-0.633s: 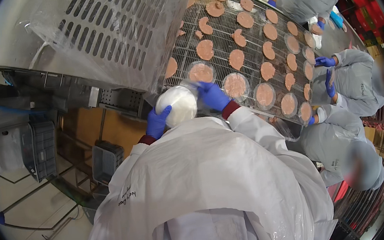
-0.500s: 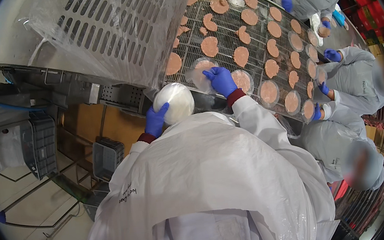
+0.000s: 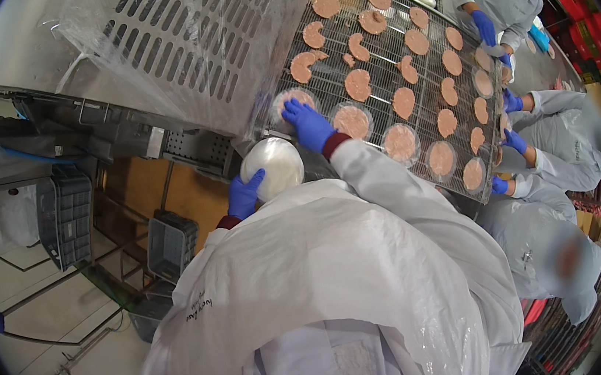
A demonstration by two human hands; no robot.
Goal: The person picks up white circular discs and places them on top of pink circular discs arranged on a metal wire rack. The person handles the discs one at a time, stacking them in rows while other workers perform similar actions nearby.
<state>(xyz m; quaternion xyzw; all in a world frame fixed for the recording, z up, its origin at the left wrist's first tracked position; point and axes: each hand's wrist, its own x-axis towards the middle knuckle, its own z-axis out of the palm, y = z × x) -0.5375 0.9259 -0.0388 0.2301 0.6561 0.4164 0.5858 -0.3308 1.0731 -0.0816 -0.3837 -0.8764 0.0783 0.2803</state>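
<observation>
2 blue-gloved hands are at the near edge of a wire-mesh conveyor (image 3: 382,74). The left hand (image 3: 244,195) grips a stack of round white sheets (image 3: 273,168) at its lower left edge, thumb over the top face, the other fingers hidden behind. The stack is just off the conveyor, in front of the white apron (image 3: 308,253). The right hand (image 3: 311,125) is palm down, fingers extended and slightly apart, resting on a clear round sheet (image 3: 278,108) over a pink patty (image 3: 303,97) at the mesh's near left corner; how firmly it presses, I cannot tell. To its right, 4 covered patties (image 3: 401,142) line the near edge. Beyond them lie rows of bare patties (image 3: 358,85), several with curved notches. A slotted metal panel (image 3: 173,46), partly under clear plastic, adjoins the conveyor on the left. Grey crates (image 3: 172,245) stand lower left, and 3 co-workers (image 3: 560,139) in pale coats are at the right.
</observation>
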